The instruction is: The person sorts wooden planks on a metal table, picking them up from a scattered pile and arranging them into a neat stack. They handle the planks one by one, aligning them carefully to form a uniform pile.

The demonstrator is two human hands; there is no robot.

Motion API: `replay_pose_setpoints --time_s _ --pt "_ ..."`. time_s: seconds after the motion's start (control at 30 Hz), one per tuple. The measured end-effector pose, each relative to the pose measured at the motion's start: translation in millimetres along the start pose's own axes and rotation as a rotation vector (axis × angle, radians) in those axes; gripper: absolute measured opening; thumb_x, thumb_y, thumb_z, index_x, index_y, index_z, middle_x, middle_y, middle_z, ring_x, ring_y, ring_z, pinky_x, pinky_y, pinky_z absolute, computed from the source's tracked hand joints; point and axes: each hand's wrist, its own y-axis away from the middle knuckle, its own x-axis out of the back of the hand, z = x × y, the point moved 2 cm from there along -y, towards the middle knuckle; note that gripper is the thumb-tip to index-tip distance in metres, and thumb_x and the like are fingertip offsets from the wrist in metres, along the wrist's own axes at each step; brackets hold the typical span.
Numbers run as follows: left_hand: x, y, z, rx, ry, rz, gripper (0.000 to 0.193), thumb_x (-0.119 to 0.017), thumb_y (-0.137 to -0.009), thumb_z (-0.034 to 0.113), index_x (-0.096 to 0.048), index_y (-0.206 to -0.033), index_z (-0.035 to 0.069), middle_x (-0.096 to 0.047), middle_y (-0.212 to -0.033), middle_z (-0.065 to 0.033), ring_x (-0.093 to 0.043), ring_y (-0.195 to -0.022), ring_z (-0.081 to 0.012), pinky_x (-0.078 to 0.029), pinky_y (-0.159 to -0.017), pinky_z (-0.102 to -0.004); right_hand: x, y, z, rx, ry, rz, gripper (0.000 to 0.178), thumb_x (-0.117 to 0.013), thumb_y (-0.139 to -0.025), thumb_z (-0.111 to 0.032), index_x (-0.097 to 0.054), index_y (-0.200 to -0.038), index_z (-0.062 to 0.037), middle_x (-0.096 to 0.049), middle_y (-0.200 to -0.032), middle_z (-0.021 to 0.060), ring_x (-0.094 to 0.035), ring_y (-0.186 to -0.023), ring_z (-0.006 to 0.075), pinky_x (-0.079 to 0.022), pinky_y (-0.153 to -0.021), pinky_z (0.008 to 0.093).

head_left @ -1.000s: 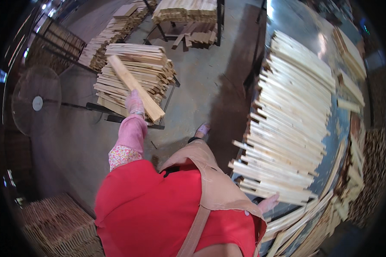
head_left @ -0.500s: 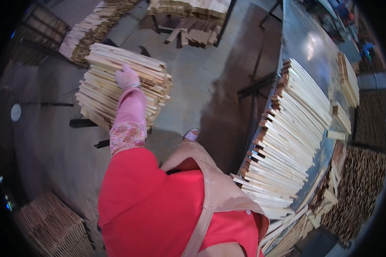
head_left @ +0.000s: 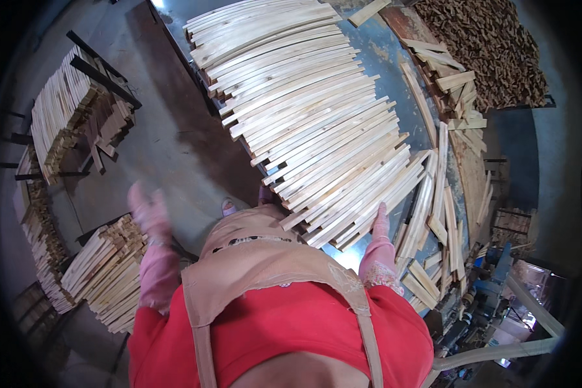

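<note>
My left hand (head_left: pixel 150 210), in a pink glove and blurred by motion, is in the air above the floor, beside a stack of wooden strips (head_left: pixel 107 271) at the left. Its fingers are apart and nothing shows in them. My right hand (head_left: pixel 381 224), gloved too, is at the near right edge of a long row of pale wooden strips (head_left: pixel 310 123) on the metal table (head_left: pixel 394 71). Its fingers look stretched out along the end of the nearest strips. Whether they touch the wood is hard to tell.
Loose offcuts (head_left: pixel 436 226) lie along the table's right side. A big pile of short wood pieces (head_left: pixel 482 52) stands at the far right. More stacked strips on a black rack (head_left: pixel 103 77) are at the far left. Machinery and a hose (head_left: pixel 498 352) are at the lower right.
The view has swung right toward the table. My left hand has come off the left stack of strips. My right hand has come into view by the row of strips.
</note>
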Motion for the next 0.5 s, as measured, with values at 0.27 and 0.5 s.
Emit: replay_pose_setpoints --time_s 0.27,0.5 --pt "-208.3 10.3 168.9 0.517 0.324 -0.534 0.096 -0.061 -0.103 0.058 -0.026 -0.166 -0.005 -0.044 -0.164 -0.0297 -0.047 -0.148 -0.0401 -0.037 -0.122 -0.0455 10.8 16.5 -36.5 -0.106 0.132 0.007 0.117 -0.062 -0.091 -0.082 -0.044 -0.152 0.0164 -0.061 -0.145 0.0325 -0.057 -0.138 0.0401 -0.042 -0.118 0.0404" --pt "-199.1 12.1 182.7 0.547 0.163 -0.388 0.097 -0.058 -0.104 0.06 -0.024 -0.165 -0.009 -0.047 -0.16 -0.033 -0.052 -0.143 -0.0436 -0.039 -0.12 -0.0443 8.3 35.2 -61.0 -0.023 -0.055 -0.056 0.088 -0.071 -0.098 -0.058 -0.049 -0.151 0.0095 -0.065 -0.142 0.0234 -0.06 -0.132 0.0316 -0.044 -0.115 0.039"
